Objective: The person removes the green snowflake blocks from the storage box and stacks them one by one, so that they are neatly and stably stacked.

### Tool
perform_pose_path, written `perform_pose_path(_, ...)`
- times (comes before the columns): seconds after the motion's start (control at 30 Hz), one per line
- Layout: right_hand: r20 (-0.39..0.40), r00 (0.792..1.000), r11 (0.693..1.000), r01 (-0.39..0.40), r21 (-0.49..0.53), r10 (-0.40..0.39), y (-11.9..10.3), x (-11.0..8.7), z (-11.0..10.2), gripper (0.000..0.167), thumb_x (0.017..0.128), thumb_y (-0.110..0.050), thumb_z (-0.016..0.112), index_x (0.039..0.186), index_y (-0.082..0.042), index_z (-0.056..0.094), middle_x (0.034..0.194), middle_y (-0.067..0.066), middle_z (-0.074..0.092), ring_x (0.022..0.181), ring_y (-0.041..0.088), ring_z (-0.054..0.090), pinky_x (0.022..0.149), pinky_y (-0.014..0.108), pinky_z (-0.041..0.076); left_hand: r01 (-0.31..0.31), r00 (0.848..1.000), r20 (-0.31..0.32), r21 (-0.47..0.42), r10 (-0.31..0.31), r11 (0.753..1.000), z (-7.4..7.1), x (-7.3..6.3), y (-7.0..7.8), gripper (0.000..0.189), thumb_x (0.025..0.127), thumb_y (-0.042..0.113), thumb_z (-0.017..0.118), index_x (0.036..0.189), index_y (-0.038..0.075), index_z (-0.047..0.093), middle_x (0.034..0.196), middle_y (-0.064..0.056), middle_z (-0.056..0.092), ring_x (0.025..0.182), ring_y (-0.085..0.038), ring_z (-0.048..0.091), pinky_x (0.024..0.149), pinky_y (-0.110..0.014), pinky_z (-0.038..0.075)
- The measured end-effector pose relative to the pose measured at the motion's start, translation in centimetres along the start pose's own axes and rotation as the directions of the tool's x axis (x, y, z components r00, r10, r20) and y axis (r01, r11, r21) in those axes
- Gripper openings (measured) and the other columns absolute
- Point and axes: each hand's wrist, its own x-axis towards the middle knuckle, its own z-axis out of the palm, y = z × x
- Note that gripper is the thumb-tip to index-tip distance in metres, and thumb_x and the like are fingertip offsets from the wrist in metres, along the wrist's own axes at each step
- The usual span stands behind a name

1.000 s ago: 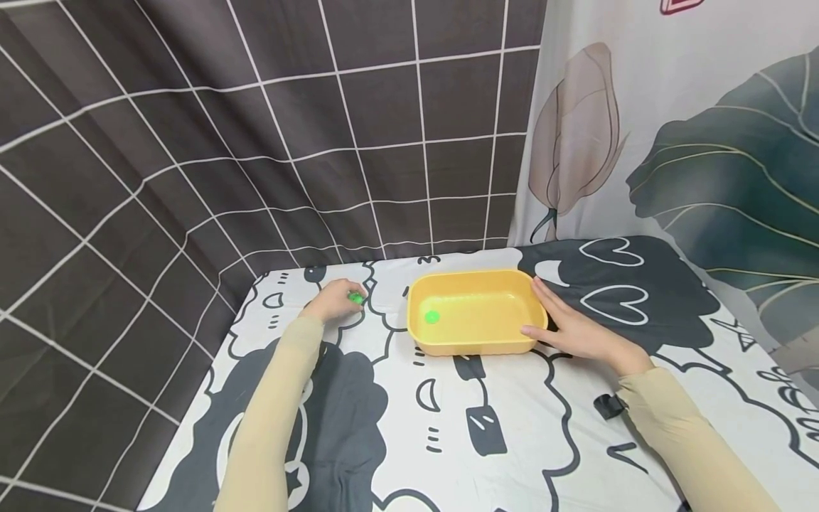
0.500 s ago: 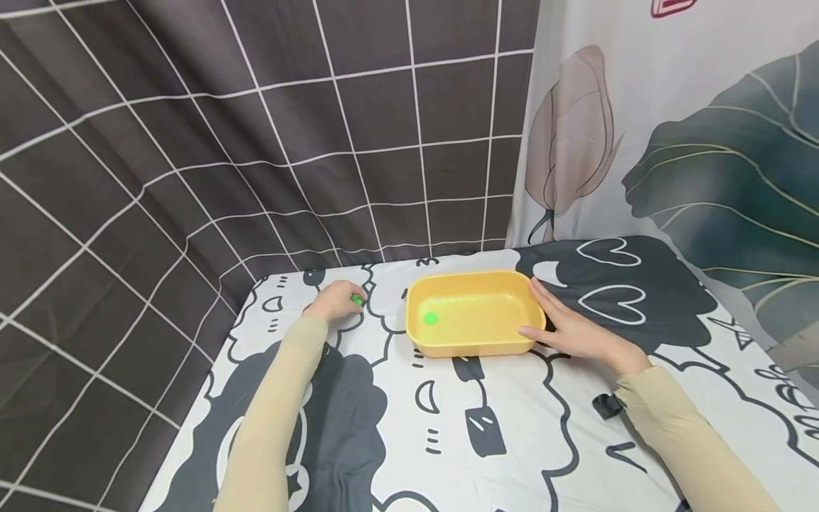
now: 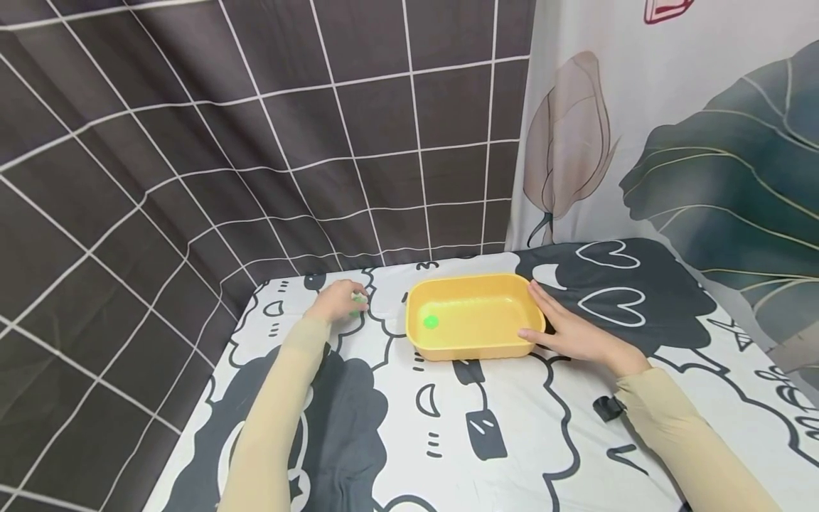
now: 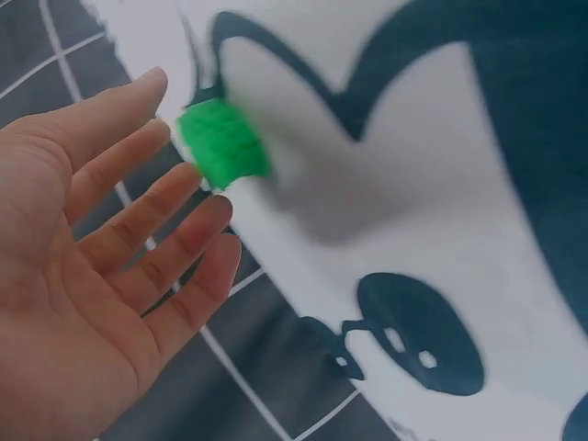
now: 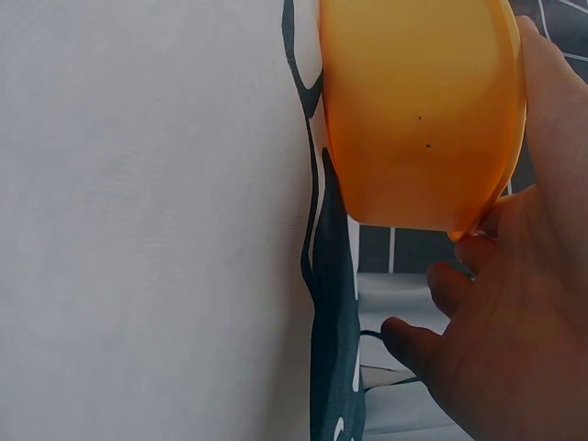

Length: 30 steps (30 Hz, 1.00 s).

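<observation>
My left hand, at the back left of the patterned cloth, has its fingers extended and slightly bent. Just beyond the fingertips is a small green piece with a textured side, perhaps a bottle cap; it is blurred in the left wrist view. In the head view the fingers partly cover it. My right hand holds the right end of a yellow plastic basin, thumb over the near rim and fingers along the far corner. A flat green round piece lies inside the basin, towards its left end.
A white cloth with black cartoon prints covers the table. Behind and to the left hangs a dark curtain with white grid lines. A pale leaf-print curtain hangs at the back right. A small black object is beside the right cuff.
My left fingers have loosened from the green piece, which now shows below them. The right hand and the basin have stayed in place. The head view has tilted slightly.
</observation>
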Motion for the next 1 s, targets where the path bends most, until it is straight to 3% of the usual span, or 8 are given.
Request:
perform_pose_path(0.2, -0.007, 1.000, 1.000, 0.006, 0.006, -0.006, 0.2, 0.0, 0.0, 0.101, 0.096, -0.056, 0.061, 0.162, -0.012, 0.000, 0.168, 0.015, -0.002, 0.151, 0.043, 0.009, 0.114, 0.066, 0.020, -0.045, 0.998, -0.046, -0.029, 0.044, 0.999, -1.8, 0.0, 1.7, 0.039, 0.093, 0.025, 0.072, 0.127, 0.007, 0.068, 0.130, -0.015, 0.065, 0.123, -0.035, 0.058, 0.105, -0.051, 0.045)
perform_pose_path(0.4, -0.009, 1.000, 1.000, 0.012, 0.007, -0.012, 0.1, 0.0, 0.0, 0.100, 0.096, -0.055, 0.061, 0.162, -0.011, 0.000, 0.168, 0.016, -0.002, 0.151, 0.044, 0.009, 0.114, 0.067, 0.020, -0.120, 0.993, -0.036, -0.107, 0.116, 0.987, -2.6, -0.3, 4.8, 0.041, 0.094, 0.020, 0.071, 0.130, 0.003, 0.066, 0.130, -0.018, 0.064, 0.122, -0.036, 0.058, 0.102, -0.046, 0.048)
perform_pose_path(0.57, -0.006, 1.000, 1.000, 0.010, 0.008, -0.010, 0.0, -0.1, 0.0, 0.100, 0.096, -0.055, 0.061, 0.162, -0.011, 0.001, 0.168, 0.016, -0.001, 0.151, 0.044, 0.009, 0.114, 0.067, 0.020, -0.192, 0.981, -0.023, -0.120, 0.190, 0.974, -2.7, -0.4, 7.7, 0.040, 0.093, 0.019, 0.071, 0.130, 0.004, 0.066, 0.129, -0.012, 0.066, 0.114, -0.031, 0.062, 0.092, -0.039, 0.053)
perform_pose_path(0.8, -0.011, 1.000, 1.000, 0.014, 0.004, -0.014, 0.0, 0.0, 0.0, 0.100, 0.096, -0.055, 0.061, 0.162, -0.011, 0.000, 0.168, 0.016, -0.001, 0.151, 0.044, 0.009, 0.114, 0.067, 0.019, -0.309, 0.950, 0.002, -0.095, 0.311, 0.946, -2.5, -0.4, 11.3, 0.037, 0.093, 0.018, 0.072, 0.127, 0.006, 0.068, 0.125, -0.009, 0.067, 0.109, -0.026, 0.063, 0.086, -0.031, 0.055)
perform_pose_path(1.0, -0.011, 1.000, 1.000, 0.016, 0.003, -0.016, 0.0, 0.1, 0.0, 0.100, 0.096, -0.054, 0.061, 0.162, -0.010, 0.001, 0.168, 0.017, -0.001, 0.151, 0.044, 0.008, 0.115, 0.067, 0.019, -0.395, 0.914, 0.083, -0.036, 0.396, 0.918, -1.4, -0.1, 13.3, 0.036, 0.093, 0.017, 0.073, 0.127, 0.006, 0.068, 0.126, -0.008, 0.067, 0.108, -0.024, 0.064, 0.093, -0.029, 0.052)
